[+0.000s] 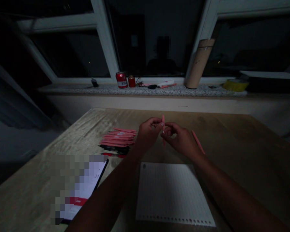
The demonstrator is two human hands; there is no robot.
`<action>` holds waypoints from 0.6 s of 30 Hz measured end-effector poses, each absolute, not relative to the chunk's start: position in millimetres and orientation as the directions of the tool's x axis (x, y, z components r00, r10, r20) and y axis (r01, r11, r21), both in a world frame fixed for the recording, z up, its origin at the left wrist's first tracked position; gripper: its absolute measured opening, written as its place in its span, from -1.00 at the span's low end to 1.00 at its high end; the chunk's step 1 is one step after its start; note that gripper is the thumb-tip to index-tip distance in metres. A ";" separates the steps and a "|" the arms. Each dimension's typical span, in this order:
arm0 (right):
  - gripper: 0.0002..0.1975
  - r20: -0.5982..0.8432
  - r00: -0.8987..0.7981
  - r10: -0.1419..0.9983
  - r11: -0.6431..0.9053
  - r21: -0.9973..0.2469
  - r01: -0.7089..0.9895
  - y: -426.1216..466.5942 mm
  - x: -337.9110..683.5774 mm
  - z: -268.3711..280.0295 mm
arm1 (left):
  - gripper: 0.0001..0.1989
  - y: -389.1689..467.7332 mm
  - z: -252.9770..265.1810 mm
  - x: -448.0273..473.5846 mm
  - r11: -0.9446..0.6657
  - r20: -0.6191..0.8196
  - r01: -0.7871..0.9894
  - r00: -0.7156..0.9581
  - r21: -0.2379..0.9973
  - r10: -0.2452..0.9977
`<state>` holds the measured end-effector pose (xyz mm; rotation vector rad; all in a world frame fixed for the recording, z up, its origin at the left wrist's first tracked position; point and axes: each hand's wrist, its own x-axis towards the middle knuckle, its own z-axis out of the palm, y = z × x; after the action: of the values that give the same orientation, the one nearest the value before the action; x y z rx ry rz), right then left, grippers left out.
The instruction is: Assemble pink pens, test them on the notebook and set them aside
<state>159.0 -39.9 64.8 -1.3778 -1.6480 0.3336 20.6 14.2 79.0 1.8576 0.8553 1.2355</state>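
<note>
Between my two hands a pink pen (163,119) stands upright above the table. My left hand (148,130) pinches its upper part between thumb and fingers. My right hand (178,135) closes on the same pen a little lower, thumb and fingertips at its middle. To the left of my left hand lies a pile of pink pens (118,138), with black pens (114,149) and a red pen (113,155) along its near side. One more pink pen (198,141) lies alone to the right of my right hand. A lined spiral-hole notepad sheet (170,193) rests below my hands.
A phone or tablet with a lit screen (87,187), partly blurred, lies at the left by my forearm. On the windowsill (106,91) behind the table (222,129) stand a red can (121,80), a red jar (131,81), a cardboard tube (200,64) and yellow tape (235,85).
</note>
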 end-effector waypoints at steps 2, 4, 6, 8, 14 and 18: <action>-0.66 0.485 0.076 0.872 0.332 -0.697 0.636 -40.9 159.2 67.0 | -0.79 13.5 77.7 21.2 -0.515 0.450 0.147 0.329 0.844 0.830; -0.66 0.498 0.090 0.863 0.328 -0.686 0.650 -41.6 159.5 68.3 | -0.79 13.0 76.9 21.7 -0.519 0.447 0.158 0.339 0.840 0.828; -0.66 0.508 0.095 0.856 0.331 -0.679 0.656 -41.9 159.8 68.7 | -0.79 12.4 76.7 22.2 -0.516 0.442 0.167 0.339 0.840 0.830; -0.65 0.507 0.090 0.857 0.332 -0.678 0.656 -41.9 159.9 68.8 | -0.80 11.9 77.1 22.5 -0.514 0.440 0.173 0.336 0.840 0.833; -0.66 0.500 0.093 0.861 0.332 -0.691 0.641 -41.9 159.8 69.6 | -0.78 11.4 78.0 21.5 -0.529 0.448 0.209 0.334 0.822 0.829; -0.65 0.506 0.089 0.858 0.351 -0.704 0.617 -40.8 160.3 68.3 | -0.77 12.8 75.0 20.4 -0.559 0.472 0.204 0.355 0.804 0.807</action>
<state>160.3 -40.8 68.3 -1.3535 -1.6150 0.3018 20.4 12.8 75.0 1.9741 0.8771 1.2004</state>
